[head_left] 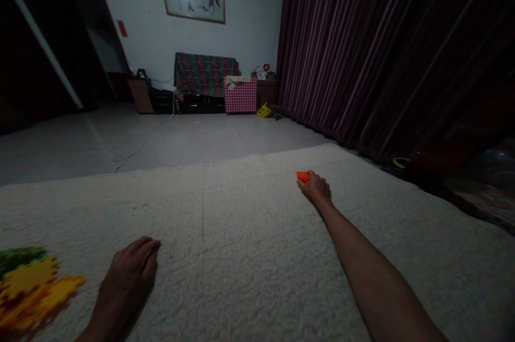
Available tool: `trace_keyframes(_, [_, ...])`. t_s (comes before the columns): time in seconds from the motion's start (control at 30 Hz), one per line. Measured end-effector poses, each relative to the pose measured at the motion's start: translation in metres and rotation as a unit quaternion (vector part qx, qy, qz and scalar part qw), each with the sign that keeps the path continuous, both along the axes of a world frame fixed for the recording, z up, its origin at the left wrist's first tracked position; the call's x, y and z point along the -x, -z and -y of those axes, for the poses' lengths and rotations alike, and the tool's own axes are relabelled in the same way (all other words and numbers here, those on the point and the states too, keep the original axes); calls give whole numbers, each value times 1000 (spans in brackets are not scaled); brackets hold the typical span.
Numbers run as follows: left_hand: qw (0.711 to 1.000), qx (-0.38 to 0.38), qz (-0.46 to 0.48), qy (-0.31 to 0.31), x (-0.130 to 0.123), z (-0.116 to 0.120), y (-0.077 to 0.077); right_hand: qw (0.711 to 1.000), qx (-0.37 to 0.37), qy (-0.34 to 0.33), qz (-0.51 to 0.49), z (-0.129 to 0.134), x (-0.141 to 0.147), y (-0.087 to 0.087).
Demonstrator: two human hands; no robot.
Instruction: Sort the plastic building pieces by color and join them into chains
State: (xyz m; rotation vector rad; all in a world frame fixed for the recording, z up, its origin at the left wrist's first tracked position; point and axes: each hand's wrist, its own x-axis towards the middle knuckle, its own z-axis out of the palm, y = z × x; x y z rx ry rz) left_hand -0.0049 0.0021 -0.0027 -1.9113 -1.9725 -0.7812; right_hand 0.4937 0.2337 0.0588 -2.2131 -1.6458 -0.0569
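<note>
right hand (pixel 317 189) fingers closed around orange piece (pixel 302 176) over the quilted cover (pixel 241 224); left hand (pixel 126 275) fingers curled, can't tell if pinching anything

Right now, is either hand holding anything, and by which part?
The right hand appears to grip an orange toothed piece by its right side in this view. The left hand shows nothing visibly held.
</note>
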Motion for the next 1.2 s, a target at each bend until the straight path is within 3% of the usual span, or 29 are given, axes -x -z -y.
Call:
trace_keyframes(0.53, [1000, 8, 4, -10, 1, 1, 5, 998, -59, -3, -7, 14, 4, 7])
trace_keyframes(0.87, [999, -2, 37, -10, -8, 1, -3, 995, -84, -33, -32, 23, 16, 12])
trace_keyframes(1.03, [999, 1, 51, -11, -14, 2, -7, 993, -70, -62, -65, 43, 42, 4])
trace_keyframes(1.2, [998, 9, 67, -6, -21, 4, -17, 979, -54, -164, -112, 83, 107, -4])
